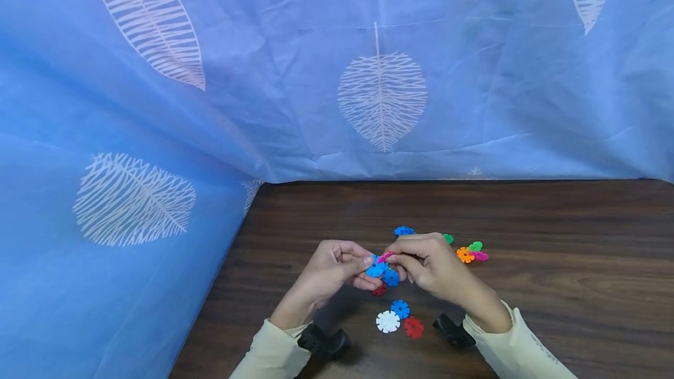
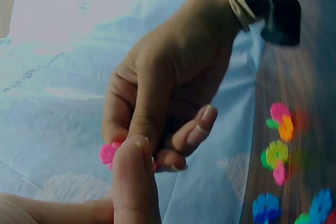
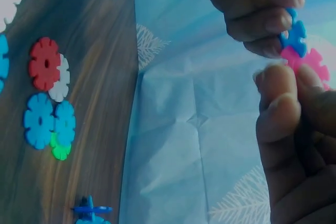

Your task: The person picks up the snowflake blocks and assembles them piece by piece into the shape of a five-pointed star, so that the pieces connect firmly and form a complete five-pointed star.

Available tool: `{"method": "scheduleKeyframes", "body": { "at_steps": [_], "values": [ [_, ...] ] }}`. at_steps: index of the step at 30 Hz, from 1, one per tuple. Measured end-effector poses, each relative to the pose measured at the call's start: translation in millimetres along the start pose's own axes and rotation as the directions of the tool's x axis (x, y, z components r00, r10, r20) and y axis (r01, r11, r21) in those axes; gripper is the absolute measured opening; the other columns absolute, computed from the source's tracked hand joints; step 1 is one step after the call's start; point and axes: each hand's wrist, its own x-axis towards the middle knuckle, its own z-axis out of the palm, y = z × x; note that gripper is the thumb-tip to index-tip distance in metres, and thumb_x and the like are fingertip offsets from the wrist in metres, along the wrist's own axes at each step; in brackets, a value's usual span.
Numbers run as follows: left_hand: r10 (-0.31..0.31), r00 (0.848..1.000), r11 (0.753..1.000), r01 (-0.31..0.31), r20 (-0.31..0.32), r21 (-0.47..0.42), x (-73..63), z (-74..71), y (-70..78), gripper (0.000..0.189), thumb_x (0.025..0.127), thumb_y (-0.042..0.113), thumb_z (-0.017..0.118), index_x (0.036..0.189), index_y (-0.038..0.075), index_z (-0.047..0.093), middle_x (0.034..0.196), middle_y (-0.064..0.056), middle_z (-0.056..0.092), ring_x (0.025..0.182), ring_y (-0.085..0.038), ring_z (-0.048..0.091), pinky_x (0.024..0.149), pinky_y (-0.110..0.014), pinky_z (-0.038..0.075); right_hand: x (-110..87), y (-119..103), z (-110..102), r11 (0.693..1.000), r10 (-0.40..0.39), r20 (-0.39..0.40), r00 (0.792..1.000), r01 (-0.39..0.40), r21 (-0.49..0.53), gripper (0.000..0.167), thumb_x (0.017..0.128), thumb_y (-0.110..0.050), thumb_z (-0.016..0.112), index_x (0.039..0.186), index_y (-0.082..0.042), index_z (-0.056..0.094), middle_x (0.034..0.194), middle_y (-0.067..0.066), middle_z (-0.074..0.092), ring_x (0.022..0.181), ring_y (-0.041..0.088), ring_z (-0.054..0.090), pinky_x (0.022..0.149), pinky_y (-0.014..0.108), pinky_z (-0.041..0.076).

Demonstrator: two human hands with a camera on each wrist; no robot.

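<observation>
My left hand (image 1: 329, 271) pinches a blue notched plastic disc (image 3: 297, 36) between thumb and fingers. Opposite it, my right hand (image 1: 439, 265) pinches a pink notched disc (image 3: 317, 65) by thumb and forefinger. Edge to edge, the two discs meet above the table; whether their slots interlock cannot be made out. In the left wrist view the pink disc (image 2: 108, 153) peeks out beside the fingertips, while the blue one is hidden. Below the hands lie another blue disc (image 1: 391, 278) and a partly covered red disc (image 1: 378, 290).
Nearer the person are a blue disc (image 1: 401, 309), a white disc (image 1: 388, 321) and a red disc (image 1: 413, 327). An orange disc (image 1: 465, 255) touches pink and green ones at right. Farther back lies a blue piece (image 1: 404, 231). Blue leaf-print cloth (image 1: 295, 104) borders the dark wooden table (image 1: 568, 285).
</observation>
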Motion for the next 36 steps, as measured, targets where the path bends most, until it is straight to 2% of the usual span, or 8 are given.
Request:
{"method": "scheduleKeyframes", "body": {
  "at_steps": [5, 9, 12, 15, 21, 26, 31, 36],
  "values": [
    [-0.015, 0.999, 1.0, 0.015, -0.044, 0.004, 2.3, -6.7, -0.1, 0.018, 0.101, -0.002, 0.063, 0.114, -0.015, 0.064, 0.104, -0.027, 0.074, 0.08, -0.024, 0.078, 0.079, -0.042, 0.062, 0.0, 7.0, -2.4, 0.983, 0.183, 0.084, 0.98, -0.18, -0.036, 0.02, 0.094, 0.011, 0.068, 0.112, 0.001, 0.07, 0.075, 0.0, 0.067, 0.057, 0.013, 0.061, 0.05, 0.021, 0.054],
    [-0.002, 0.999, 1.0, 0.001, -0.045, -0.016, 5.0, -7.3, -2.4, 0.014, 0.1, -0.006, 0.061, 0.112, -0.013, 0.061, 0.103, -0.03, 0.073, 0.083, -0.025, 0.078, 0.08, -0.042, 0.062, -7.7, 18.4, -3.9, 0.902, 0.426, 0.2, 0.882, -0.395, -0.176, 0.017, 0.096, 0.005, 0.067, 0.112, 0.002, 0.066, 0.075, -0.003, 0.061, 0.057, 0.006, 0.054, 0.053, 0.023, 0.051],
    [0.0, 0.999, 1.0, -0.001, -0.043, -0.031, 6.4, -6.3, -4.1, 0.011, 0.097, -0.009, 0.06, 0.108, -0.01, 0.059, 0.1, -0.031, 0.073, 0.085, -0.027, 0.077, 0.081, -0.041, 0.062, -12.6, 27.2, 1.1, 0.831, 0.544, 0.27, 0.795, -0.465, -0.305, 0.018, 0.094, 0.0, 0.073, 0.111, 0.0, 0.066, 0.071, -0.006, 0.053, 0.057, 0.005, 0.046, 0.052, 0.023, 0.044],
    [-0.014, 0.999, 0.999, 0.013, -0.041, -0.041, 6.6, -5.2, -5.1, 0.011, 0.097, -0.01, 0.061, 0.107, -0.009, 0.058, 0.099, -0.03, 0.073, 0.087, -0.031, 0.077, 0.081, -0.041, 0.062, -14.7, 32.7, 7.5, 0.773, 0.609, 0.284, 0.741, -0.473, -0.424, 0.024, 0.088, -0.009, 0.082, 0.104, -0.006, 0.064, 0.073, -0.006, 0.051, 0.06, 0.007, 0.045, 0.053, 0.024, 0.04],
    [-0.032, 0.999, 0.998, 0.03, -0.033, -0.055, 7.8, -3.1, -4.8, 0.011, 0.098, -0.008, 0.063, 0.107, -0.01, 0.058, 0.101, -0.03, 0.073, 0.089, -0.034, 0.076, 0.081, -0.04, 0.062, -16.2, 36.0, 12.1, 0.686, 0.679, 0.237, 0.694, -0.487, -0.541, 0.027, 0.085, -0.008, 0.085, 0.091, -0.011, 0.059, 0.073, -0.004, 0.052, 0.061, 0.013, 0.046, 0.053, 0.027, 0.039],
    [-0.042, 0.999, 0.998, 0.041, -0.024, -0.054, 7.6, -3.7, -4.6, 0.011, 0.098, -0.008, 0.062, 0.107, -0.01, 0.057, 0.099, -0.03, 0.073, 0.086, -0.03, 0.077, 0.082, -0.041, 0.062, -19.8, 36.8, 11.9, 0.689, 0.704, 0.271, 0.657, -0.537, -0.487, 0.028, 0.088, -0.009, 0.083, 0.092, -0.012, 0.056, 0.073, -0.003, 0.051, 0.063, 0.014, 0.046, 0.055, 0.027, 0.038],
    [-0.041, 0.999, 0.997, 0.04, -0.027, -0.064, 6.1, -6.0, -5.1, 0.01, 0.099, -0.008, 0.061, 0.108, -0.009, 0.057, 0.101, -0.031, 0.073, 0.085, -0.029, 0.077, 0.081, -0.041, 0.062, -22.5, 37.0, 10.4, 0.766, 0.638, 0.342, 0.69, -0.522, -0.376, 0.025, 0.091, -0.01, 0.08, 0.088, -0.012, 0.055, 0.068, -0.007, 0.047, 0.058, 0.007, 0.041, 0.052, 0.023, 0.033],
    [-0.042, 0.998, 0.996, 0.039, -0.042, -0.079, 6.5, -8.0, -5.5, 0.011, 0.1, -0.006, 0.062, 0.11, -0.008, 0.057, 0.103, -0.031, 0.073, 0.087, -0.03, 0.077, 0.08, -0.041, 0.062, -14.8, 28.2, 2.0, 0.89, 0.45, 0.234, 0.862, -0.412, -0.195, 0.017, 0.097, -0.004, 0.071, 0.084, -0.013, 0.064, 0.064, -0.012, 0.044, 0.053, 0.002, 0.039, 0.049, 0.02, 0.034]
  ]
}}
